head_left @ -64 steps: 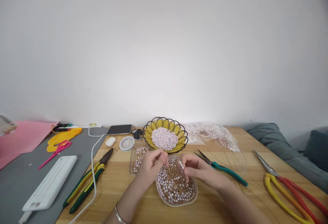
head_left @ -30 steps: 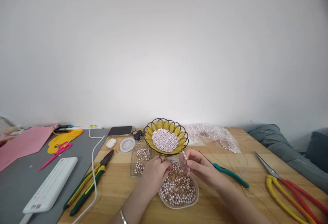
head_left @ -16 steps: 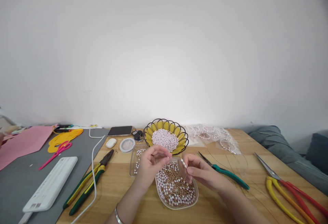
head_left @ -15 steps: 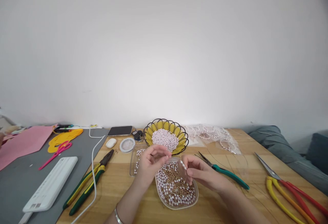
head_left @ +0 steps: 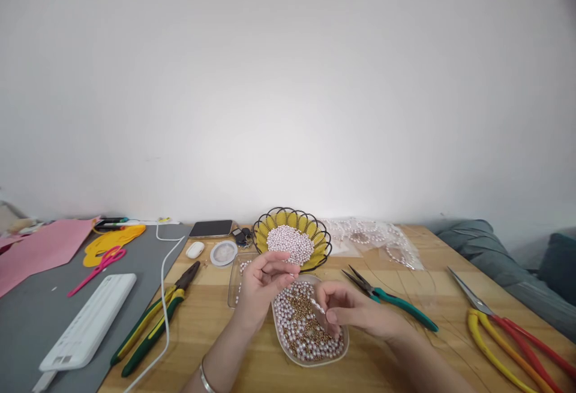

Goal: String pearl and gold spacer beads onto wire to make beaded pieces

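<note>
My right hand (head_left: 355, 310) is closed on a short string of beads (head_left: 317, 306), pinched between thumb and fingers over the right side of a clear tub (head_left: 310, 364). Loose pearly and gold-coloured beads (head_left: 303, 321) fill that tub. To its left, my left hand (head_left: 261, 288) is raised with thumb and fingertips pinched together. A tiny pale spot shows at those fingertips, too small to name. Behind the hands stands a black wire basket with a yellow lining (head_left: 323, 246), heaped with small pinkish pearl beads (head_left: 290, 243).
Green-handled pliers (head_left: 400, 306) and large scissors (head_left: 488, 318) lie on the right. A bagged bead strand (head_left: 387, 243) is behind. Leftward are larger pliers (head_left: 157, 315), a clear tray (head_left: 233, 285), a spool (head_left: 224, 253), a phone (head_left: 211, 228), a white cable (head_left: 164, 285) and a power bank (head_left: 90, 324).
My right hand has shifted slightly left and tilted the bead string lower over the tub. My left hand has moved slightly left, its pinch kept.
</note>
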Tool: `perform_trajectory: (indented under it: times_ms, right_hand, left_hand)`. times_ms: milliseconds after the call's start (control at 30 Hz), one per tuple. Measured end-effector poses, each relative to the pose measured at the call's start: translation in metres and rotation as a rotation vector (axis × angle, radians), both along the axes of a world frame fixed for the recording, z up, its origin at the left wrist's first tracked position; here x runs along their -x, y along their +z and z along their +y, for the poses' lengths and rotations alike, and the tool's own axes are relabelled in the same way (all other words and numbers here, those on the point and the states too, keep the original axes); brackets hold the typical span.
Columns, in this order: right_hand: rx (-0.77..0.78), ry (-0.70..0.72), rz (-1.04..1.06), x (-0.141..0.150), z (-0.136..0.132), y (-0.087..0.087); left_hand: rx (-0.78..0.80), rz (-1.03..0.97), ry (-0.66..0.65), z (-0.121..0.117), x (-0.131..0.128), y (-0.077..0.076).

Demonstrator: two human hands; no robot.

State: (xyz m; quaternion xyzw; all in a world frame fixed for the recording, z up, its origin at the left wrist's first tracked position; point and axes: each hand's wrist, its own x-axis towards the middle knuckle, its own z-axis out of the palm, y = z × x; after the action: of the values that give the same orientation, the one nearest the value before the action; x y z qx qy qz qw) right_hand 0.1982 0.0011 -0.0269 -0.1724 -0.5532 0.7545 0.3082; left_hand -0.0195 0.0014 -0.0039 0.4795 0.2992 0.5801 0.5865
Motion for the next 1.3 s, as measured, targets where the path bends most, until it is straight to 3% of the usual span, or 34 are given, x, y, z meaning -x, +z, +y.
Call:
perform_trajectory:
  times_ms: [267, 967, 1300]
  right_hand:
    - [0.044, 0.039, 0.038, -0.003, -0.001, -0.003]
    - [0.032, 0.041, 0.022, -0.002, -0.002, -0.004]
    - [0.026, -0.021, 0.121, 0.0, -0.001, 0.005]
  left_hand:
    - [-0.018, 0.053, -0.088, -0.002, 0.003, -0.001]
    - [-0.095, 0.127, -0.13, -0.001, 0.004, -0.004]
    - [-0.224, 0.197, -0.118, -0.006, 0.004, 0.009]
